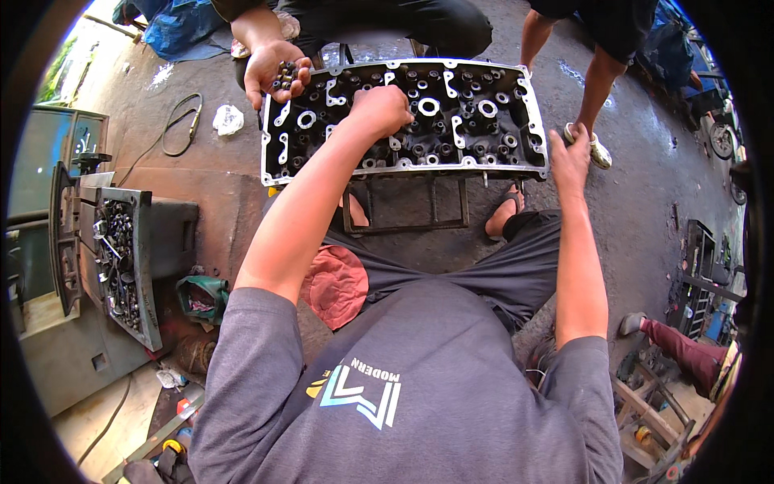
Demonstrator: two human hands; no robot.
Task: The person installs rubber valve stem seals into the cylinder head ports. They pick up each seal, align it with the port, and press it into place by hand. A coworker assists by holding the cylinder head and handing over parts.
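Observation:
A long metal engine cylinder head (542, 145) lies across a metal stand in front of me, its open top full of springs, round bores and bolt holes. My left hand (383, 111) reaches over its middle with the fingers curled down; whatever they pinch is hidden beneath them. Just off the right end of the cylinder head is my right hand (571, 161), its fingers apart and nothing visible in them. At the far left corner, another person's open palm (262, 68) holds several small dark metal parts (288, 74).
Beneath the cylinder head is the metal stand (411, 226), between my feet. Left stands a tray (143, 274) of loose metal parts, with a green container (201, 298) nearby. A hose (165, 133) lies on the floor. Another person's leg (597, 89) stands at far right.

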